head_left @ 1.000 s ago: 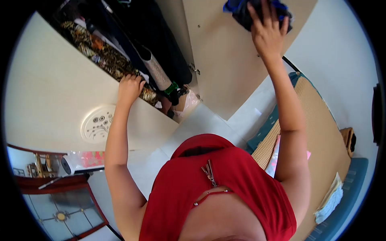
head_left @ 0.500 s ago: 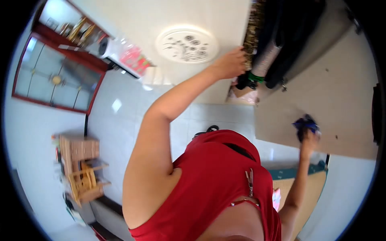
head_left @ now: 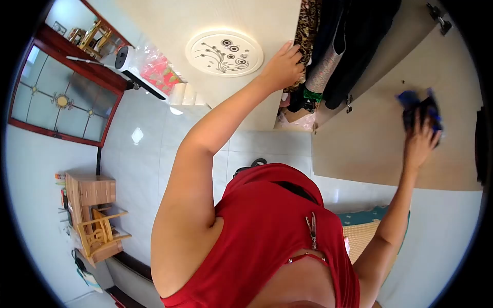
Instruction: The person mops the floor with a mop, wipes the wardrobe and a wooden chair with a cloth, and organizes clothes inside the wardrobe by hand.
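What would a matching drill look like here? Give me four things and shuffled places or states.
1. dark blue cloth
2. left hand
3. oval plaque
4. wooden chair

A. beside the desk
B. at the pale panel's edge
C. under the right hand
D. patterned with dark circles

Pairs: 1-C, 2-B, 3-D, 4-A

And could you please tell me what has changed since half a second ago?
The right hand has moved the dark blue cloth higher up the open door, away from its bottom edge. Nothing was let go. The left hand stays at the edge of the pale panel beside the hanging clothes.
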### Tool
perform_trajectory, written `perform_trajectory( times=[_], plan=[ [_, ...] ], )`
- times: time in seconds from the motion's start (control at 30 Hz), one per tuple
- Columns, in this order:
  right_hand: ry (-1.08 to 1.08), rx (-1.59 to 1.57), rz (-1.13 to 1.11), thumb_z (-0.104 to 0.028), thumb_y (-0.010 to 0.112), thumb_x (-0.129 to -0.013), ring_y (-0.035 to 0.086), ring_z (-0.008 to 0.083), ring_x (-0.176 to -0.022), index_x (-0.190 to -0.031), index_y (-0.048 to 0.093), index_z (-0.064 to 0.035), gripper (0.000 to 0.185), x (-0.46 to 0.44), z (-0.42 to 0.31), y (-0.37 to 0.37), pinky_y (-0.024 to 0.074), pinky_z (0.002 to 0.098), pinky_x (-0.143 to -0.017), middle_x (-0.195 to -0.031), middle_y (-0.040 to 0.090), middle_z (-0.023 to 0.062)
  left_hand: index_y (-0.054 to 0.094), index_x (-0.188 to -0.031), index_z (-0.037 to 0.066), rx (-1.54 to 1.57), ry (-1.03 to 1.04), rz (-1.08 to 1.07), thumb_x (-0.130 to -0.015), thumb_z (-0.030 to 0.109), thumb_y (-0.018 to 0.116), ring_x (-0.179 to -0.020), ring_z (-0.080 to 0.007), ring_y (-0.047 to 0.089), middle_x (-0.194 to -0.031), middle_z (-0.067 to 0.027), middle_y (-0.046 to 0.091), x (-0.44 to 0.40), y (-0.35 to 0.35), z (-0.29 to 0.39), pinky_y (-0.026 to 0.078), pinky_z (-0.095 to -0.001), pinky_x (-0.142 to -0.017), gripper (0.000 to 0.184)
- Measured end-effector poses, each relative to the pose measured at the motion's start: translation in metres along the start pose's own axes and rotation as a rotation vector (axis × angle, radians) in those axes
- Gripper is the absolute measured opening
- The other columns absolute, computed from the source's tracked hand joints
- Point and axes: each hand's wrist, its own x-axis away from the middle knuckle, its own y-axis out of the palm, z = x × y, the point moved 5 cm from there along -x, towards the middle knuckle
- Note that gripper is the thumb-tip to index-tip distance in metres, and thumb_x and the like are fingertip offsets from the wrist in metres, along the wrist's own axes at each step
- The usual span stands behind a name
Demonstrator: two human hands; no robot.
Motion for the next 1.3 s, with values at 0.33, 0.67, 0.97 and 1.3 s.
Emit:
perform_trajectory(
  times=[0.33,0.67,0.97,1.3],
  plan=[
    [-0.567,-0.155,-0.384,-0.022,0.05,-0.091,0.039,0.0171,-0.135,-0.139,0.052,-0.0158,0.048,0.175,-0.124,0.146,0.0107,0.0413,-0.124,-0.15,0.041,0.0026,0.07,-0.1,0.01,0.035,0.007,-0.105,-0.083,0.023,0.07,-0.145,-0.0231,0.03,-0.143,-0.0085,0.05,0.03,-0.009,-0.007,0.022,-0.0532,-0.117,0.022],
    [-0.021,-0.278,-0.003,-0.013,0.048,-0.09,0.053,0.0212,-0.118,-0.142,0.051,-0.0205,0.052,0.075,-0.024,0.025,0.0273,0.0449,-0.115,-0.13,0.058,0.005,0.067,-0.117,0.013,-0.037,-0.225,-0.059,-0.079,0.016,0.069,-0.148,-0.0273,0.024,-0.158,-0.008,0.031,0.064,-0.022,-0.019,0.021,-0.0535,-0.117,0.037],
    [-0.256,-0.247,-0.039,-0.025,0.044,-0.094,0.045,0.0166,-0.128,-0.141,0.051,-0.009,0.05,0.076,-0.071,0.081,0.0118,0.0432,-0.123,-0.143,0.05,0.0012,0.047,-0.143,0.016,-0.141,-0.468,0.085,-0.081,0.024,0.07,-0.149,-0.038,0.015,-0.161,-0.0164,0.019,0.066,-0.033,-0.014,0.015,-0.0607,-0.115,0.066],
    [-0.704,-0.153,-0.285,-0.028,0.045,-0.095,0.038,0.0188,-0.138,-0.124,0.066,-0.0124,0.04,0.192,-0.149,0.164,0.006,0.0459,-0.122,-0.143,0.052,0.0026,0.038,-0.149,0.015,-0.175,-0.753,0.251,-0.079,0.025,0.071,-0.148,-0.042,0.013,-0.161,-0.0207,0.016,0.089,-0.07,-0.049,0.015,-0.0614,-0.114,0.078]
  ],
)
